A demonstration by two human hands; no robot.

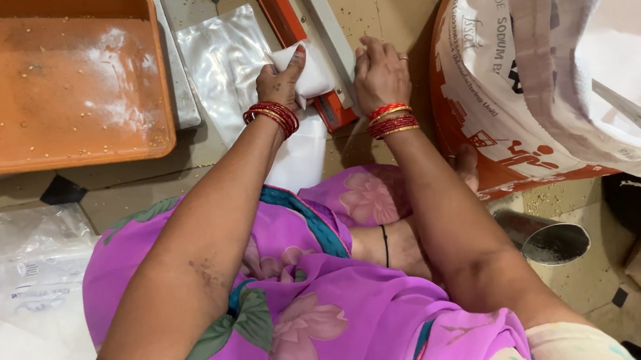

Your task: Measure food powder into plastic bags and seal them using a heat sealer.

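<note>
My left hand [280, 76] grips a small white filled plastic pouch [311, 74] and holds its end against the orange and white heat sealer [302, 23] lying on the tiled floor. My right hand [379, 69] rests palm-down on the sealer's white pressing arm, fingers together. Red bangles ring both wrists. A pile of clear empty plastic bags [223, 55] lies just left of the sealer, under my left hand.
An orange plastic tray [58, 85] dusted with white powder sits at the upper left. A large open printed sack [546, 66] stands at the right, with a steel cup [554, 240] below it. Clear bags of white powder [20, 299] lie at the lower left.
</note>
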